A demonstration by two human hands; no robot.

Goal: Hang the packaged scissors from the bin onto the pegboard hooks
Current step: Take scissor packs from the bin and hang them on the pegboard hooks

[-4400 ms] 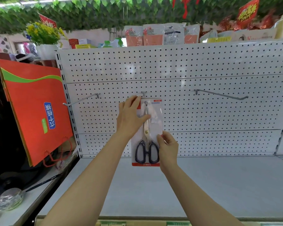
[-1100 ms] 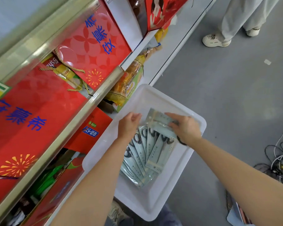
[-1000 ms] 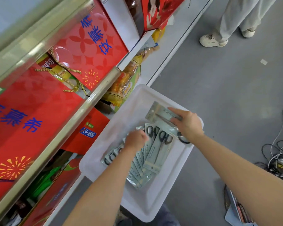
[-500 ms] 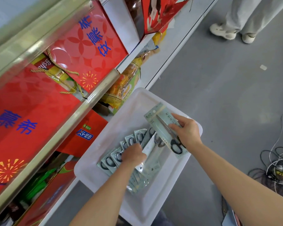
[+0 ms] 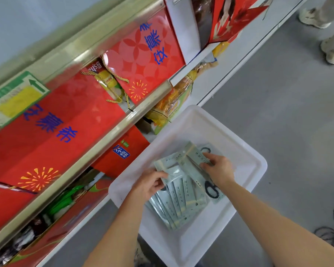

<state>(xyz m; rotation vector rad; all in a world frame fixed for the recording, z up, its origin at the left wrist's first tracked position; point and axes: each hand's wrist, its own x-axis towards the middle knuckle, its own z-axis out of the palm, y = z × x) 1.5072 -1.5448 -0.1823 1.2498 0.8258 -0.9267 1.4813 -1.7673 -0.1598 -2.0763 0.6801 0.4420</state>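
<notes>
White plastic bin (image 5: pixel 245 160) beneath both hands: right hand (image 5: pixel 219 169) pinches one pale-green scissors pack (image 5: pixel 196 166); left hand (image 5: pixel 148 183) grips another pack (image 5: pixel 167 165). Best lift singly, hang-hole uppermost.

Both hands in white bin (image 5: pixel 247 157): right hand (image 5: pixel 219 170) & left hand (image 5: pixel 149 185) each grip scissors pkg.

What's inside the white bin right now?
White bin: fanned stack of packaged scissors; right hand and left hand each grip a pack. The floor beneath the stack is covered.
</notes>
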